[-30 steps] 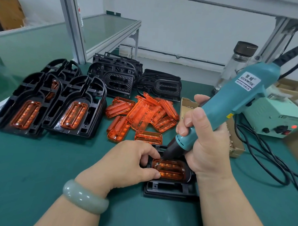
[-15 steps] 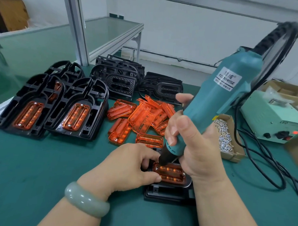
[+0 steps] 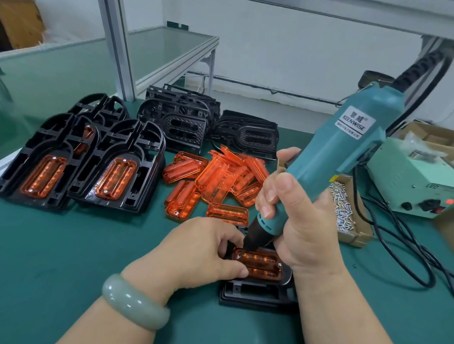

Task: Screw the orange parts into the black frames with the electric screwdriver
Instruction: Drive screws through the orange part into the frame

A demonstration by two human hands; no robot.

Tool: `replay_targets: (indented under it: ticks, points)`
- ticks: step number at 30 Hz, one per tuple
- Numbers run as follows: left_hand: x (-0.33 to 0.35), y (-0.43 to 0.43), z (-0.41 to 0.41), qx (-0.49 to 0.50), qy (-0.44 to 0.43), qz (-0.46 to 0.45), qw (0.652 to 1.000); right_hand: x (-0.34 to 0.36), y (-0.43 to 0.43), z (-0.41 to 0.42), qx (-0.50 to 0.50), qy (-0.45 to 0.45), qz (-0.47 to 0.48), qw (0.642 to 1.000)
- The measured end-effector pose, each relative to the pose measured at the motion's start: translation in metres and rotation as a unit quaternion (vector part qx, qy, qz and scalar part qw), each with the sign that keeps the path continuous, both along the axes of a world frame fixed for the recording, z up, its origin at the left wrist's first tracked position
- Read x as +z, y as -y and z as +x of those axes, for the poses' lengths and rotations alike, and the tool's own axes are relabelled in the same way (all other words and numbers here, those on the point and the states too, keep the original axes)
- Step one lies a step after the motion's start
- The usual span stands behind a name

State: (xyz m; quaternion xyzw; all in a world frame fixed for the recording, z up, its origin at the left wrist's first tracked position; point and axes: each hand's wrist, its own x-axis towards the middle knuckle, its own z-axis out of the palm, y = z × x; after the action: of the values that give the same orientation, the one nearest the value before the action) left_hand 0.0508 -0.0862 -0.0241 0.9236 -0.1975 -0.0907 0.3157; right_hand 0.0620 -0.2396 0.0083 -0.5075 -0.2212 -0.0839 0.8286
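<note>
The right hand (image 3: 301,227) is wrapped tight round the teal electric screwdriver (image 3: 351,151), which tilts with its black tip down on the far left corner of the orange part (image 3: 261,264). That part sits in the black frame (image 3: 257,294) on the green mat (image 3: 61,255) (close in front of the person). The left hand (image 3: 199,251) pinches the part's left end, fingers curled, thumb on its near edge.

teal screwdriver (image 3: 351,161), orange part (image 3: 259,261), black frame (image 3: 257,294), green mat (image 3: 61,255).
</note>
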Motion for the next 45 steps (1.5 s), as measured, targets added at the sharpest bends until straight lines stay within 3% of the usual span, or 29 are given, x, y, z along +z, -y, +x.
replay_targets:
  ticks: [21, 45]
  points:
    - [0.0049, 0.0032, -0.0016, 0.007, -0.001, 0.035, 0.999, 0.0012, -0.0024, -0.0033, 0.0, 0.009, 0.005, 1.0]
    - [0.001, 0.0008, -0.0018, 0.005, -0.004, 0.008, 1.0, -0.0015, 0.0016, 0.0004, -0.001, -0.008, 0.025, 1.0]
